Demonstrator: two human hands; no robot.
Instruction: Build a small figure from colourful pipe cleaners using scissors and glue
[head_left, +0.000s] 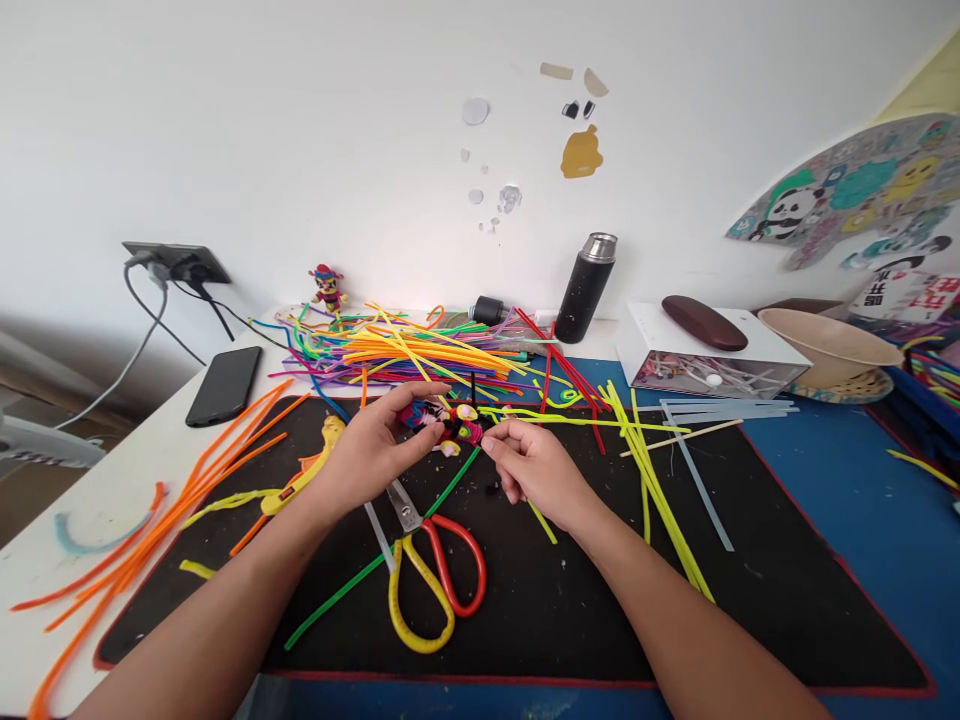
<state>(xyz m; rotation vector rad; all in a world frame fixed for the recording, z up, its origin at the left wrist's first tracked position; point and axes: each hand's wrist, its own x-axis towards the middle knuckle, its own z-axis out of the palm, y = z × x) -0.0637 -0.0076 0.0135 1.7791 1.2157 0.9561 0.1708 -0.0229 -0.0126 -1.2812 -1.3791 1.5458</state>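
**A small pink, yellow and red pipe-cleaner figure (450, 425) held over a black felt mat (570, 600)**

The pipe-cleaner figure is gripped from the left by the left hand (371, 450), thumb and fingers clamped on it, above the mat's far middle. The right hand (536, 470) is set at its right edge, thumb and forefinger pinched together; what lies between them cannot be told. Scissors with one yellow and one red handle (431, 575) are laid just below the hands, across a long green pipe cleaner (337, 600).
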